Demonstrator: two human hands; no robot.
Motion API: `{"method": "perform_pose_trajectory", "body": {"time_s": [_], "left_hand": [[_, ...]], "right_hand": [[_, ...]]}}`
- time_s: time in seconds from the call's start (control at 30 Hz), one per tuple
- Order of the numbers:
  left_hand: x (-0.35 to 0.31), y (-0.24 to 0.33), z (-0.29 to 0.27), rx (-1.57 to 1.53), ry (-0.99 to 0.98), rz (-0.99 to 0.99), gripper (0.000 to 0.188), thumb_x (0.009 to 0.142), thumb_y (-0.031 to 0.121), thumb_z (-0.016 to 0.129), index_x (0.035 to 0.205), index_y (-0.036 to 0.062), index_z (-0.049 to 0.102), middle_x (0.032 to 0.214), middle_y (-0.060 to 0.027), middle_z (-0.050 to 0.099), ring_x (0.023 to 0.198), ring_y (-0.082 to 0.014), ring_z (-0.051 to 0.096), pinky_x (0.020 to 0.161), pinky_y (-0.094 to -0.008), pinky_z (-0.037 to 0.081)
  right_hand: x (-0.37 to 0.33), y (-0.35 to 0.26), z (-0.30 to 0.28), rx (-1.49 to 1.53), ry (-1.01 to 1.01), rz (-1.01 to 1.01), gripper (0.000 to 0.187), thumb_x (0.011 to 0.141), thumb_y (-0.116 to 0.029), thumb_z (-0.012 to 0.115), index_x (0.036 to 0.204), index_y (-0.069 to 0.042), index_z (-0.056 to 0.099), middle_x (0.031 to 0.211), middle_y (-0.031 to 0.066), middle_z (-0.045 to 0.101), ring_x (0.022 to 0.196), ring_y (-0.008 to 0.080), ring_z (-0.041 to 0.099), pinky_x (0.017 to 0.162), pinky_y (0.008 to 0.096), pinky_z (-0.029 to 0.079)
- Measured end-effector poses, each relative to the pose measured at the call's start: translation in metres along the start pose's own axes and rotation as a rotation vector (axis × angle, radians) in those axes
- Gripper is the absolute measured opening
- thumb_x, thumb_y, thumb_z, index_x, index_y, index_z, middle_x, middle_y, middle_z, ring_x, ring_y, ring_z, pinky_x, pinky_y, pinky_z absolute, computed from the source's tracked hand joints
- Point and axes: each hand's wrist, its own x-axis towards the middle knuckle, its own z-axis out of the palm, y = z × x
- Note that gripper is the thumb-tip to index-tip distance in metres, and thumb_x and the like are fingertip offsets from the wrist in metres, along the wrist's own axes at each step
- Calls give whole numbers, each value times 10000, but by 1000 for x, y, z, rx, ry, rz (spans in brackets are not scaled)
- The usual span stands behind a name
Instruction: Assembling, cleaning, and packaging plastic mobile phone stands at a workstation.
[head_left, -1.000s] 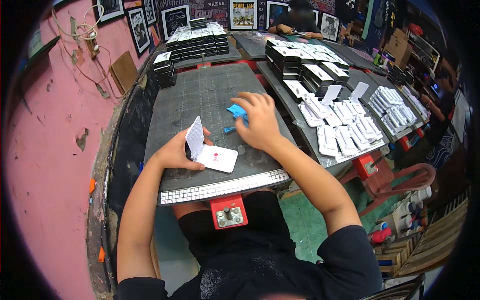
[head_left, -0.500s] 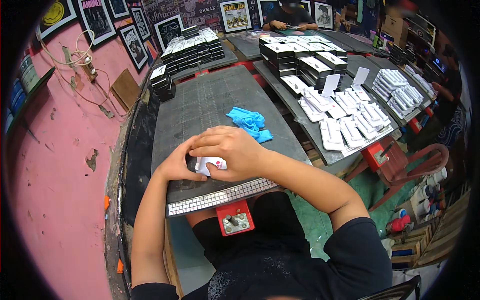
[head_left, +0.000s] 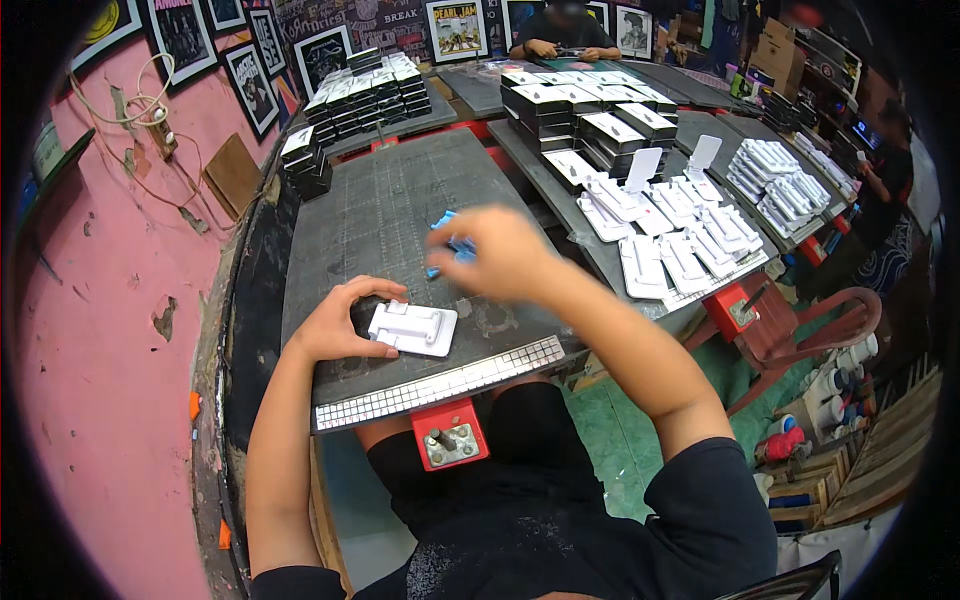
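A white plastic folding stand (head_left: 413,329) lies flat on the dark board, its hinged arm folded down. My left hand (head_left: 340,322) grips its left end, thumb at the near edge and fingers at the far edge. My right hand (head_left: 492,254) is blurred, raised over the board beyond the stand. Bunched blue cloth (head_left: 462,244) shows between and around its fingers, apparently gripped; the rest of the cloth is hidden behind the hand.
More white stands (head_left: 684,262) cover the board to the right, some with raised plates. Stacked black-and-white boxes (head_left: 566,96) stand behind them, and others (head_left: 368,100) at the far left. A red chair (head_left: 800,335) is at right. Another person (head_left: 566,42) sits at the back.
My right hand has left the stand and moved away to the blue cloth, which has shifted left. The stand is now uncovered, with my left hand still at it. The view has shifted slightly.
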Motion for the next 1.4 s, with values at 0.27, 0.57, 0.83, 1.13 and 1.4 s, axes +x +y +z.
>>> {"method": "perform_pose_trajectory", "body": {"time_s": [0.27,0.57,0.83,1.13,1.4], "left_hand": [[14,0,-2,-73,-31,-26,789,625,229,983,1344,75,697,1312,-90,741,1262,-261,674,1244,-458,350],[10,-5,-8,56,-81,53,775,684,278,933,1404,137,683,1392,-57,692,1411,-282,570,1307,-596,174],[14,-10,-5,-74,216,50,887,698,437,890,1432,12,630,1476,-149,655,1442,-308,557,1249,-455,353],[14,-27,11,-333,774,198,1178,822,456,933,1690,54,245,1685,-176,422,1493,-326,497,1218,-467,417],[13,2,15,-327,863,385,1030,780,187,990,1578,-20,373,1510,-222,594,1380,-281,609,1172,-420,493]], "right_hand": [[113,195,-26,-837,583,359,383,812,-204,793,1195,-185,792,1235,98,690,1209,312,612,1026,510,424],[148,247,-50,-1048,147,478,525,924,-304,785,1424,-183,680,1385,57,721,1319,255,657,1287,599,260],[148,229,-41,-876,724,-63,345,982,-205,705,1319,-142,736,1361,87,744,1305,281,674,1207,536,398],[91,13,35,70,490,-749,527,857,-173,865,1364,-114,736,1406,100,724,1317,333,675,1135,497,515],[44,-5,69,266,279,-572,531,839,-120,879,1353,-131,745,1400,90,729,1333,322,675,1129,491,531]]}}
